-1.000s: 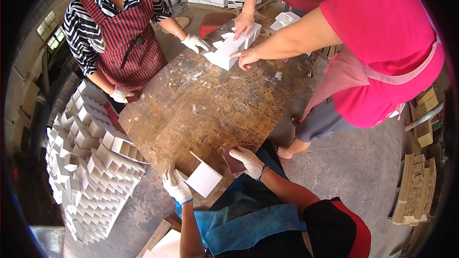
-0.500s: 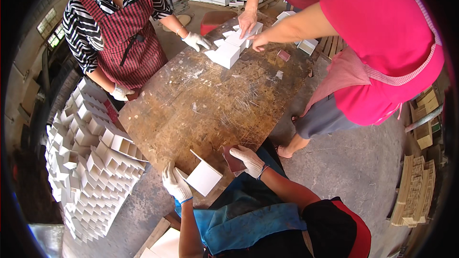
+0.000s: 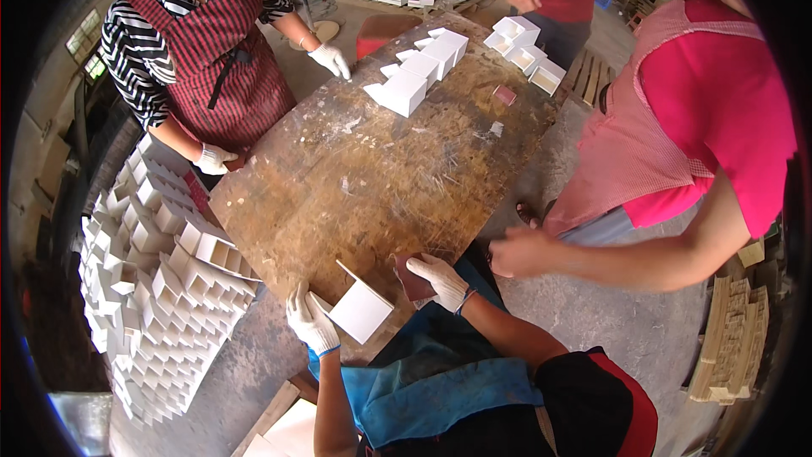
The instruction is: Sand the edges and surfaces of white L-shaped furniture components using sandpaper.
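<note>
In a white knit glove, my left hand (image 3: 311,322) grips the left side of a white box (image 3: 362,311) at the near end of the worn table. One thin panel of the box sticks up past its top face. My right hand (image 3: 436,281), gloved too, pinches a dark red piece of sandpaper (image 3: 412,278) just right of the box, apart from it. The fingers under the sandpaper are hidden.
A scuffed brown wooden table (image 3: 372,195) lies ahead. Several white boxes (image 3: 427,68) stand at its far end, with more (image 3: 524,51) to their right and a small red sandpaper piece (image 3: 505,95). Stacked white boxes (image 3: 169,288) rise at left. Three co-workers stand around.
The pink-shirted co-worker has drawn back from the far boxes, swinging an arm down near my right side. Another co-worker's hand has lifted off those boxes. My hands stay nearly still.
</note>
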`<state>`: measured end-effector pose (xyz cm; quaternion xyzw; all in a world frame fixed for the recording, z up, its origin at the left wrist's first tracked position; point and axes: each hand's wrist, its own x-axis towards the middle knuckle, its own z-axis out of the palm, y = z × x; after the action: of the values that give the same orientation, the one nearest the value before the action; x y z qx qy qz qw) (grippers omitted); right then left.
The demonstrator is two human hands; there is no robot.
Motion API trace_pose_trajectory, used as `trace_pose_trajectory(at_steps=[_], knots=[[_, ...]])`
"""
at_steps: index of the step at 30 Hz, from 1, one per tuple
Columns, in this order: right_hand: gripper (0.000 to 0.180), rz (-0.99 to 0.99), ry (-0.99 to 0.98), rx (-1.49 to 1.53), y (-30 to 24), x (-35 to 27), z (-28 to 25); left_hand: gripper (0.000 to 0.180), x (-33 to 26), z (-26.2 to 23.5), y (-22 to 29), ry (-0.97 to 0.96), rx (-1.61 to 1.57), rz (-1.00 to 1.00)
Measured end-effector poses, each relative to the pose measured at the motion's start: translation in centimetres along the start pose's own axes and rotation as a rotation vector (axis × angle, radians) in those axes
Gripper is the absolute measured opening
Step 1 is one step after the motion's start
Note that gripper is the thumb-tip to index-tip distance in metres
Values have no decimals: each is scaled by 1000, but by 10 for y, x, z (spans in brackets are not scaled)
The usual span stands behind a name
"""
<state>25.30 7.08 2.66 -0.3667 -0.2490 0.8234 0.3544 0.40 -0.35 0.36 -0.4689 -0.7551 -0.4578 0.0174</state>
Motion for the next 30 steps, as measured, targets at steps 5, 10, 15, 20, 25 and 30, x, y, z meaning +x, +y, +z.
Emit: trace_pose_trajectory(at_steps=[5,10,15,20,25,30], knots=[[31,-113,75,-260,18,16,-6,19,3,12,-1,25,-56,-51],[32,-105,-22,-185,-11,-11,19,19,7,-7,21,14,104,7],[32,3,58,-196,-12,3,7,21,10,3,9,15,38,56],[32,15,60,-205,-8,1,12,21,9,-1,4,15,7,65],[33,10,48,-168,-11,-4,12,21,7,-1,6,13,34,58],[31,4,40,-161,-12,-5,14,20,7,-1,6,16,27,53]])
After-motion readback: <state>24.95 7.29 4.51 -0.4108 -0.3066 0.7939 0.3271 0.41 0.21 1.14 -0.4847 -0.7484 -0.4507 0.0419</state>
